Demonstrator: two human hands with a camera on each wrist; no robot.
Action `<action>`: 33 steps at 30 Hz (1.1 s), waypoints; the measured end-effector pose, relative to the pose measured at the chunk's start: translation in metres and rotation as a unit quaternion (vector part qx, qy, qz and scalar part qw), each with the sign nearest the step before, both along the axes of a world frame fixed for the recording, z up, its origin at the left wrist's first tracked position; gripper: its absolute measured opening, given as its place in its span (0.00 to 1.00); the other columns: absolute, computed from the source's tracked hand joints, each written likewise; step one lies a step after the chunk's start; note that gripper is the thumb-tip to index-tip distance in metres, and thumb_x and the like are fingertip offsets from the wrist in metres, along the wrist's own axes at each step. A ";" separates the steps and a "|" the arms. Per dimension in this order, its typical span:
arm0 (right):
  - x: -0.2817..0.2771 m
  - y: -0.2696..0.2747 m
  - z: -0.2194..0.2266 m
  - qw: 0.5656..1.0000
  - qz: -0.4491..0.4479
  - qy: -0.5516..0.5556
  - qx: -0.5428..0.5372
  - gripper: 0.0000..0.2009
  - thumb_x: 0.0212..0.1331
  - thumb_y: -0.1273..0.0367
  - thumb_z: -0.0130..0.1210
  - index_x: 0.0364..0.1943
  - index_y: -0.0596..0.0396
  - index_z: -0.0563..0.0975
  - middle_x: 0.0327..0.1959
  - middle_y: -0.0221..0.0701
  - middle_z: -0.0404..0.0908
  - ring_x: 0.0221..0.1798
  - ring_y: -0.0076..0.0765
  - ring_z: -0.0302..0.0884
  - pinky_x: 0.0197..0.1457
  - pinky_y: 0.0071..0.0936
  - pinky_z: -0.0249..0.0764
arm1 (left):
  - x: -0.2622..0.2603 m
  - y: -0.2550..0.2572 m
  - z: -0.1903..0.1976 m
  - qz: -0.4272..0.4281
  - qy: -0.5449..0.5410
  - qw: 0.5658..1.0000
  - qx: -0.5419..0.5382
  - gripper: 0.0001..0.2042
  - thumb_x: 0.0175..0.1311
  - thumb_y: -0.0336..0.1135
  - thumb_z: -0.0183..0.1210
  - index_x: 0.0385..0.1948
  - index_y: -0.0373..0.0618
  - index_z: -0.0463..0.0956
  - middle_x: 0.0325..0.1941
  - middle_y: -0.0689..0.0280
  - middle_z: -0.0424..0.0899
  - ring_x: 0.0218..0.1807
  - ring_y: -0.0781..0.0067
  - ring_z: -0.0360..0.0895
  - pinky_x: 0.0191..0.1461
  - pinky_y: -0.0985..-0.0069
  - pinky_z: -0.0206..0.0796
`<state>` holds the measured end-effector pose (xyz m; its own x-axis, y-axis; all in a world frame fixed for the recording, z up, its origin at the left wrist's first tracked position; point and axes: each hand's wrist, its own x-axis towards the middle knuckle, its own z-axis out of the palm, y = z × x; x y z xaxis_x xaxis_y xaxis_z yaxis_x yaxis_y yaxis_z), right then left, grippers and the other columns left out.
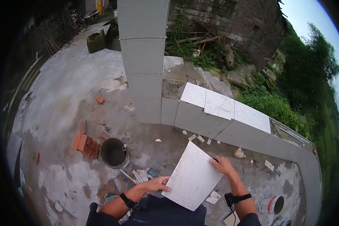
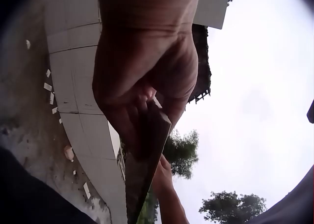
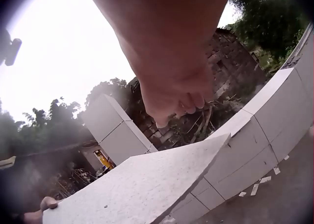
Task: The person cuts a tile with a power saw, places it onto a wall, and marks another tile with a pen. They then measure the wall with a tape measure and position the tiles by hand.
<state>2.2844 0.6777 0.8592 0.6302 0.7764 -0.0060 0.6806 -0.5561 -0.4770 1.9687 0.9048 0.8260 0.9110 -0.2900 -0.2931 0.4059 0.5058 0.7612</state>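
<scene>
White and speckled, a rectangular tile is pinched at its near-left corner by the left hand; the left wrist view adds its thickness. The right hand curls at the opposite edge, its hold unclear. Leftward, only the head view shows a round dark bucket beside stacked red bricks.

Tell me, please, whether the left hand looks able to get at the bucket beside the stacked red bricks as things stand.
Probably not: the left hand grips the white tile, and the bucket stands apart on the ground, though its open top looks unobstructed.
</scene>
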 end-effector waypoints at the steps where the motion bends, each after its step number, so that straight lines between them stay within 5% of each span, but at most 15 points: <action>1: 0.023 0.013 -0.012 0.989 0.017 0.129 -0.071 0.21 0.60 0.55 0.58 0.43 0.62 0.79 0.37 0.49 0.82 0.42 0.52 0.81 0.48 0.43 0.74 | 0.022 0.010 0.004 0.000 0.021 1.000 -0.007 0.32 0.59 0.26 0.63 0.66 0.33 0.60 0.62 0.62 0.76 0.62 0.73 0.74 0.67 0.73 0.63; 5: 0.143 0.084 -0.008 0.985 -0.008 0.170 0.013 0.22 0.60 0.53 0.57 0.37 0.64 0.80 0.30 0.48 0.82 0.34 0.49 0.81 0.40 0.42 0.74 | 0.125 0.051 0.015 0.099 -0.003 0.993 -0.063 0.30 0.67 0.36 0.59 0.68 0.37 0.58 0.63 0.58 0.74 0.62 0.69 0.74 0.66 0.69 0.64; 7: 0.191 0.119 -0.010 0.977 -0.090 0.191 0.031 0.20 0.62 0.56 0.58 0.28 0.65 0.78 0.22 0.38 0.77 0.27 0.28 0.70 0.33 0.35 0.69 | 0.158 0.072 0.016 0.248 0.019 0.916 -0.314 0.32 0.71 0.49 0.53 0.69 0.39 0.55 0.66 0.56 0.72 0.64 0.60 0.73 0.68 0.60 0.63; 8: 0.218 0.137 -0.014 0.971 -0.107 0.208 0.056 0.20 0.62 0.56 0.58 0.28 0.65 0.77 0.23 0.38 0.79 0.27 0.30 0.72 0.33 0.35 0.68 | 0.178 0.079 0.012 0.290 0.025 0.907 -0.304 0.34 0.71 0.58 0.46 0.70 0.42 0.54 0.69 0.56 0.68 0.69 0.55 0.68 0.71 0.54 0.59; 12: 0.327 0.233 -0.049 0.991 -0.082 0.084 0.059 0.20 0.61 0.56 0.59 0.33 0.63 0.78 0.25 0.40 0.80 0.28 0.33 0.75 0.34 0.35 0.70 | 0.275 0.115 -0.023 0.409 0.037 0.874 -0.259 0.29 0.72 0.52 0.50 0.66 0.42 0.59 0.73 0.55 0.61 0.75 0.57 0.57 0.75 0.54 0.50; 14: 0.364 0.292 -0.045 0.992 -0.092 0.077 -0.040 0.19 0.60 0.57 0.59 0.39 0.61 0.78 0.29 0.45 0.82 0.33 0.43 0.80 0.38 0.38 0.72 | 0.321 0.145 -0.057 0.440 0.055 0.853 -0.275 0.27 0.72 0.48 0.50 0.66 0.43 0.59 0.72 0.56 0.63 0.74 0.57 0.58 0.75 0.55 0.50; 17: 0.428 0.365 -0.075 0.998 -0.029 0.047 -0.036 0.18 0.59 0.58 0.59 0.44 0.60 0.77 0.34 0.48 0.82 0.39 0.51 0.81 0.43 0.40 0.74 | 0.378 0.187 -0.090 0.482 0.092 0.825 -0.281 0.26 0.71 0.42 0.51 0.67 0.47 0.59 0.69 0.59 0.65 0.72 0.58 0.60 0.75 0.57 0.52; 21: 0.500 0.462 -0.109 0.999 0.038 0.039 -0.004 0.17 0.57 0.61 0.59 0.43 0.60 0.78 0.39 0.48 0.83 0.44 0.55 0.80 0.47 0.43 0.74 | 0.456 0.257 -0.087 0.528 0.132 0.800 -0.252 0.26 0.70 0.36 0.50 0.69 0.53 0.58 0.66 0.64 0.67 0.68 0.61 0.64 0.73 0.59 0.55; 30: 0.595 0.649 -0.248 0.987 0.158 0.039 0.011 0.14 0.53 0.68 0.58 0.43 0.60 0.79 0.43 0.49 0.81 0.50 0.56 0.77 0.55 0.45 0.71 | 0.581 0.366 -0.203 0.645 0.217 0.708 -0.189 0.27 0.67 0.36 0.53 0.68 0.55 0.58 0.55 0.62 0.67 0.58 0.60 0.67 0.68 0.59 0.60; 33: 0.604 0.691 -0.281 0.980 0.195 0.027 -0.021 0.14 0.53 0.68 0.58 0.43 0.60 0.79 0.43 0.50 0.80 0.51 0.56 0.76 0.55 0.46 0.71 | 0.592 0.386 -0.237 0.658 0.244 0.677 -0.221 0.30 0.67 0.32 0.52 0.71 0.55 0.54 0.63 0.60 0.65 0.62 0.59 0.66 0.67 0.62 0.60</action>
